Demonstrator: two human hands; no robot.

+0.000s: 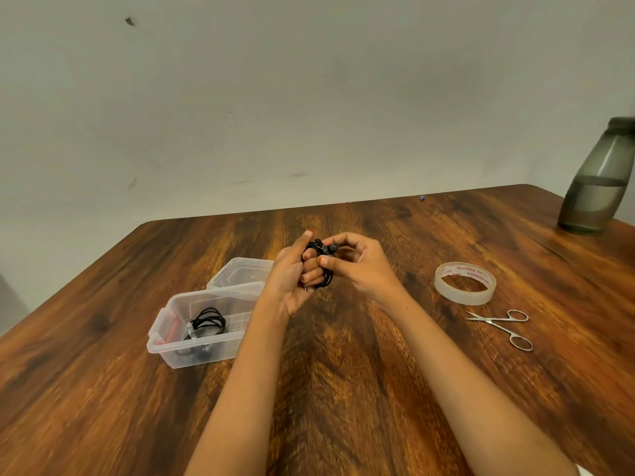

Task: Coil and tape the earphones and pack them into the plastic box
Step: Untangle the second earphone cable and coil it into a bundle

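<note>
Black earphones (322, 269), coiled, held in both hands above the middle of the surface (343, 372).

The cord is looped round the curled fingers of the left grip (292, 280), whose forefinger points up. The right grip (360, 266) pinches the top of the coil, at the earbuds, between thumb and bent fingers. Just left of the hands an open clear plastic box (165, 338) stands on the dark, streaky wood with a second black coil (208, 321) lying inside, and its lid (240, 271) lies touching the box's far side. To the right lie a roll of clear tape (460, 297) and, nearer, small steel scissors (500, 324). A grey bottle (598, 187) stands at the far right corner. A tiny blue speck (422, 198) sits at the far edge. Behind rises a bare, pale, scuffed wall (309, 97).
</note>
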